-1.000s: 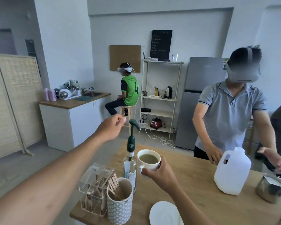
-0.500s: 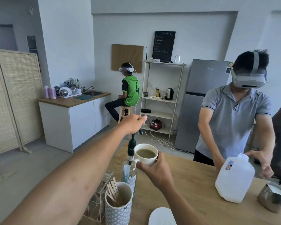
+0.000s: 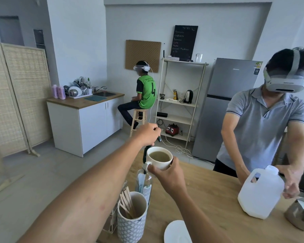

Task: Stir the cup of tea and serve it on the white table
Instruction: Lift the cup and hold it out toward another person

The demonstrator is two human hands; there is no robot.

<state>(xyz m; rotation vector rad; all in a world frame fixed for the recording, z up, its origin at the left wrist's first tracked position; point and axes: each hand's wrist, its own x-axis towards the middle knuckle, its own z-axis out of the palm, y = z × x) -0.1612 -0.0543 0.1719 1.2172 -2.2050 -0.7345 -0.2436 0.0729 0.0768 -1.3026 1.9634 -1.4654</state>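
Holding the cup of tea [image 3: 159,159] up off the wooden table [image 3: 209,190], my right grip [image 3: 168,174] wraps it from the near side, fingers and thumb curled round its wall, with the handle pointing left. My left grip [image 3: 148,134] sits above the cup and just to its far left. Its fingers are curled over the pump head [image 3: 158,138] of the glass syrup bottle [image 3: 144,182], whose dark spout pokes out to the right from under my knuckles. What matters is that the spout tip hangs right over the cup's far rim, barely inside it as far as I can tell. I judge the cup should sit a shade farther under before any press. For stirring, the wooden sticks [image 3: 127,199] stand in the patterned holder [image 3: 130,225], near and left of the cup, on my left grip's side. No white table is in view.
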